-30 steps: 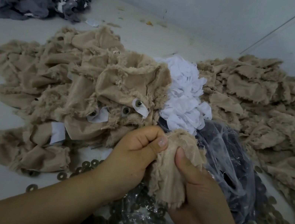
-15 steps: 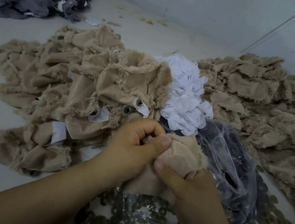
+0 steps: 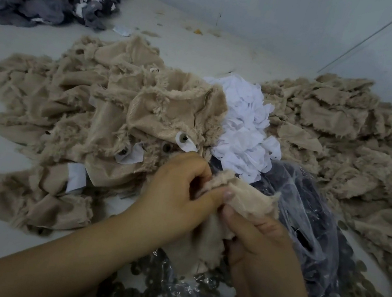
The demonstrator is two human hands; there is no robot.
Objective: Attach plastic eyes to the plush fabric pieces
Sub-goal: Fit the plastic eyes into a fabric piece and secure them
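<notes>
Head view: left hand [image 3: 176, 197] and right hand [image 3: 261, 250] each grip the tan plush piece [image 3: 246, 198]; no writing legible.

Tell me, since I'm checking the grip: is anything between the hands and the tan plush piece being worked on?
Nothing visible. The left hand and right hand both pinch the tan plush piece directly, thumbs meeting on its folded edge. The clear plastic bag lies behind and beside it, not between.
</notes>
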